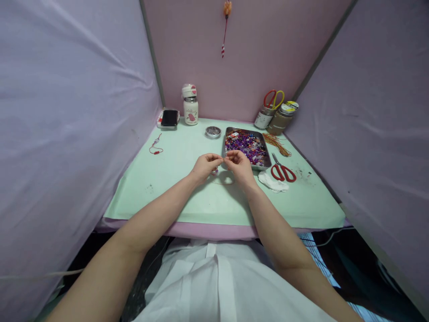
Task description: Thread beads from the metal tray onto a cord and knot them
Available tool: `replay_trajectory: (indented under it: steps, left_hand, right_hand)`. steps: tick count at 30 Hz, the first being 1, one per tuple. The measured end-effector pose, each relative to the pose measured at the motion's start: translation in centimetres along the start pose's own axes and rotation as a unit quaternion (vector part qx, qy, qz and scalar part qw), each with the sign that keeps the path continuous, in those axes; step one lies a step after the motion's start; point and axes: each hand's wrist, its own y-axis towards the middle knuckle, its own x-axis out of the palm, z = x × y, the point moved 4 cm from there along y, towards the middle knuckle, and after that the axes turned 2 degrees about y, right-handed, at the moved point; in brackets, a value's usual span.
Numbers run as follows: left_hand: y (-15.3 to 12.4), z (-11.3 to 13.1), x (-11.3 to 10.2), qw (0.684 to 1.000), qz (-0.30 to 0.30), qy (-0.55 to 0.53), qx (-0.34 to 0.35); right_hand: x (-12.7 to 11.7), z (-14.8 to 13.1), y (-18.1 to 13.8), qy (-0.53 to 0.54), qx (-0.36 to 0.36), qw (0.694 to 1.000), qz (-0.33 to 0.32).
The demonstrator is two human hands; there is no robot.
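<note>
My left hand [205,166] and my right hand [238,164] meet above the middle of the green table mat [174,188], fingertips pinched together. Between them runs a thin cord [224,179] that loops down onto the mat, with a small bead hanging near the left fingers. Both hands are closed on the cord. Just right of my right hand stands a metal tray [228,134] full of purple, red and white beads [246,145].
Red scissors [283,171] and a white tissue [273,182] lie right of the tray. A small round tin [213,131], a bottle [191,105], a phone [169,118], two jars [276,117] and a red beaded string [156,146] sit toward the back. Fabric walls enclose three sides.
</note>
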Motion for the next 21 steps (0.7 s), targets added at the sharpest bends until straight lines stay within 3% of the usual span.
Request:
replay_trajectory:
  steps: [11,16,21]
  left_hand:
    - [0.3,-0.4,-0.1,1.000,-0.009,-0.003,0.004]
    - [0.3,-0.2,-0.2,1.000,0.014,0.006,-0.001]
    - [0.3,0.0,-0.4,0.999,0.007,-0.039,-0.011]
  right_hand:
    - [0.1,-0.7,-0.2,-0.065,-0.079,0.995,0.002]
    - [0.3,-1.1,-0.5,-0.052,-0.068,0.996,0.002]
    - [0.2,-0.8,-0.3,0.044,-0.009,0.999,0.009]
